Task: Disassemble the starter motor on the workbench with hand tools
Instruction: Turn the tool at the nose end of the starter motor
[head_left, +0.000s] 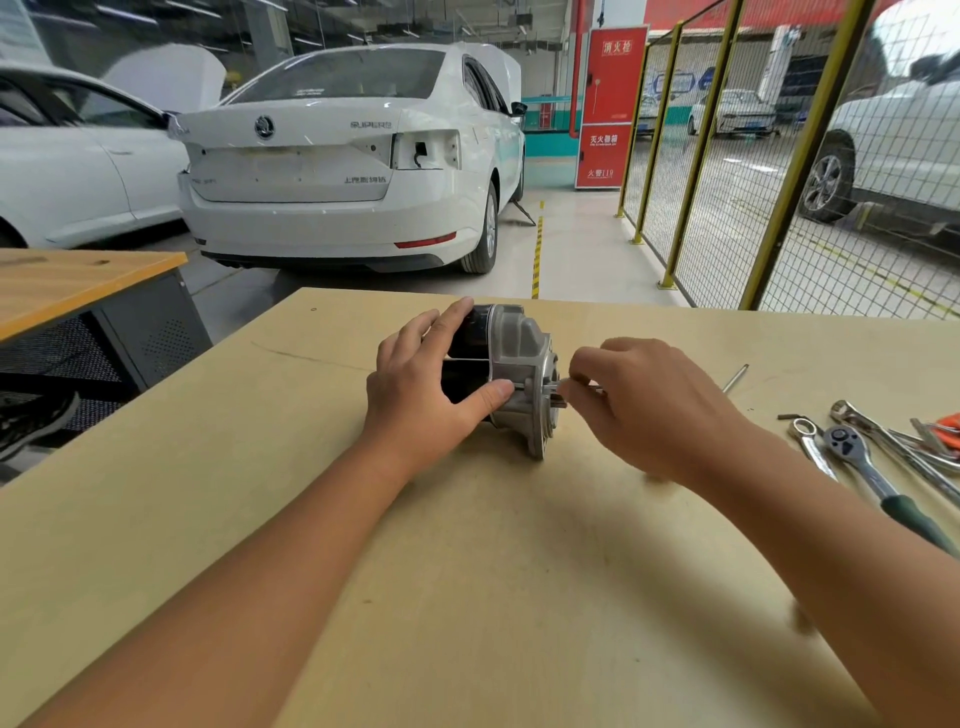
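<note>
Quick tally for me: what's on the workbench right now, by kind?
Starter motor: 1, gripped by the left hand
Ratchet: 1
Wrenches and pliers in the pile: at least 3, overlapping, exact count unclear
Loose thin rod: 1
Total: at least 6

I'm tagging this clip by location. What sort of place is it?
Most likely a car repair or training workshop: a white sedan with its tail lamp removed, a yellow-framed wire mesh fence, and a chrome ratchet wrench on the plywood workbench.
</note>
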